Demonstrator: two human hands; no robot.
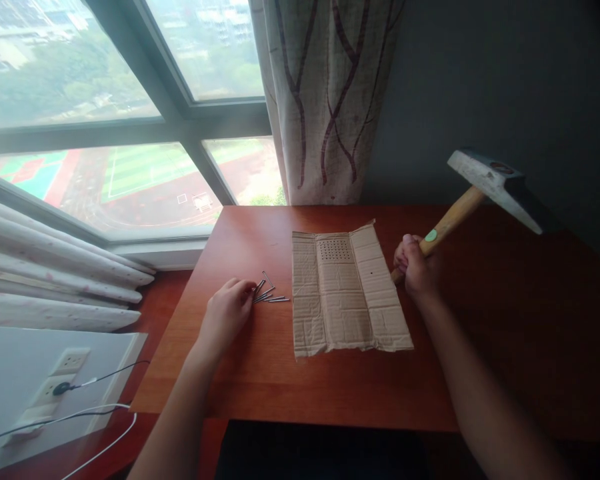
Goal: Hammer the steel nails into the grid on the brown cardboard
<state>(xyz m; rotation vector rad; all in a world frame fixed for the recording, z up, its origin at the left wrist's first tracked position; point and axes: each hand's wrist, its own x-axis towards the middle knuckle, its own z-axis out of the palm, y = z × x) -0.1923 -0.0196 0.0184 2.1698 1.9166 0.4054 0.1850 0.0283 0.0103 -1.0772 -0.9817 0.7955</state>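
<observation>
The tabletop, bare wood beneath both hands, could be dented if the hammer were dropped. The cardboard lies between the 2 hands, nothing visible pinning it, so a nudge from the right hand might slide it. That hand is wrapped around the lower handle of the hammer, its head raised above and to the right of the fist; a slack grip could let that weight tip or twist. The left hand has its fingertips at the loose nails; whether they pinch 1 cannot be told. A careless touch could roll the nails away or prick a finger.
</observation>
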